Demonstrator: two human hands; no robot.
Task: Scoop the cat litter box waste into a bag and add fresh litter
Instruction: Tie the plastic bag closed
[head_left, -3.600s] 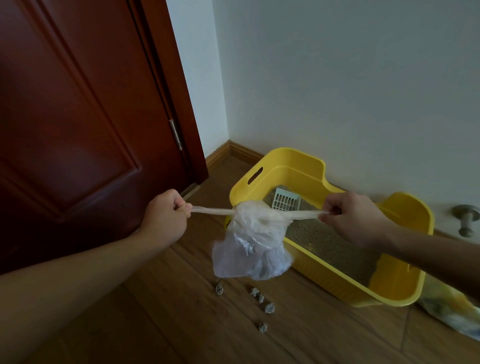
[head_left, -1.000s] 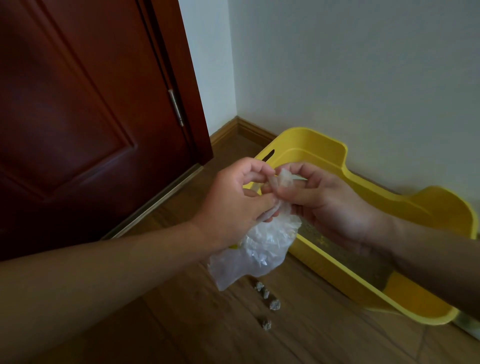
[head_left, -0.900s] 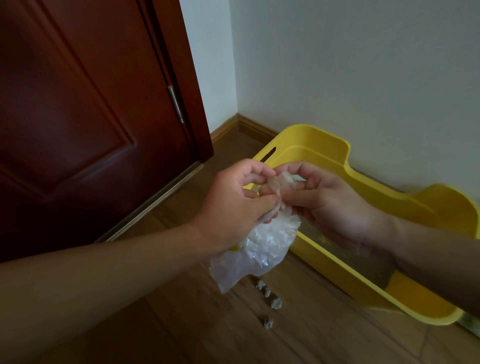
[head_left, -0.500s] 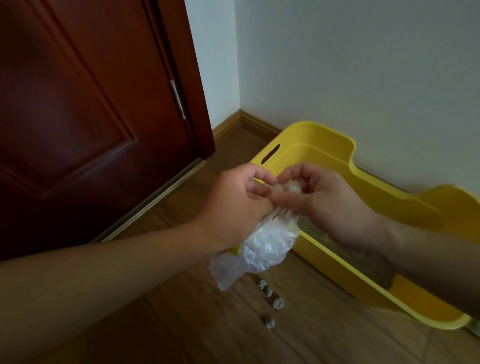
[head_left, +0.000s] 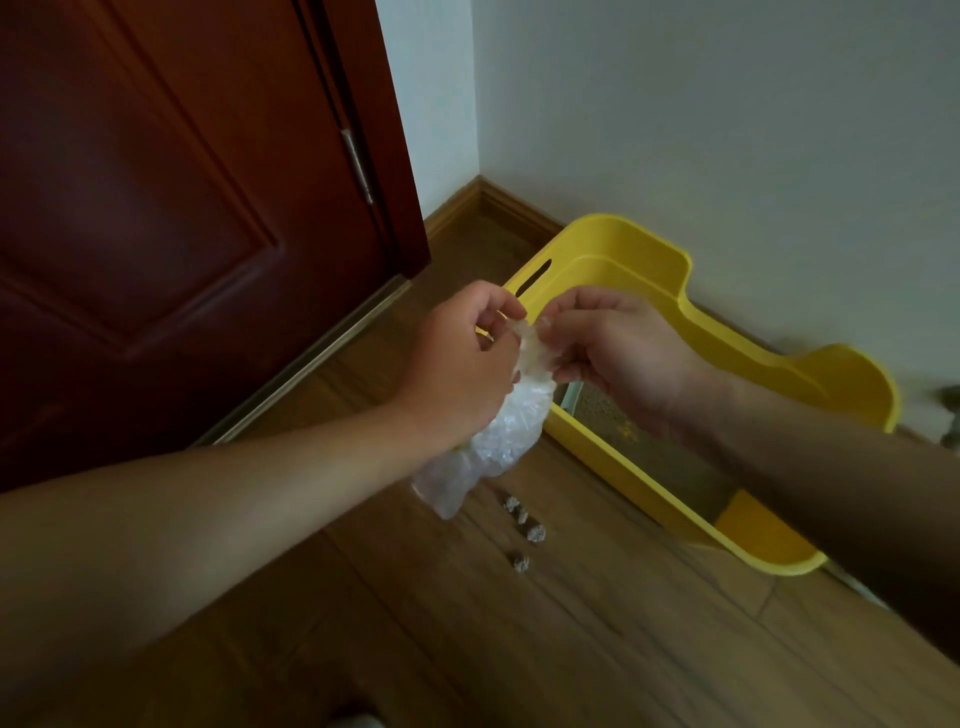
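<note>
Both hands (head_left: 524, 358) pinch bag (head_left: 498, 436) top, above floor.

the bag (head_left: 504, 431) hangs under the grip of left hand (head_left: 462, 364) and right hand (head_left: 618, 353). the litter box (head_left: 727, 338) stands behind and right of the grip, along the wall (head_left: 727, 130). clumps (head_left: 524, 519) lie on the floor (head_left: 571, 649) below the grip, the door (head_left: 156, 208) to its left.

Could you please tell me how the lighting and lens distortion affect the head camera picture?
Head view: dim overall, so the dark red wooden door looks murky and the right forearm sinks into shadow. Head view: the door's hinge edge slants, likely from the wide lens. Head view: the crinkled clear plastic bag, pinched by left hand and right hand, shows small highlights.
</note>
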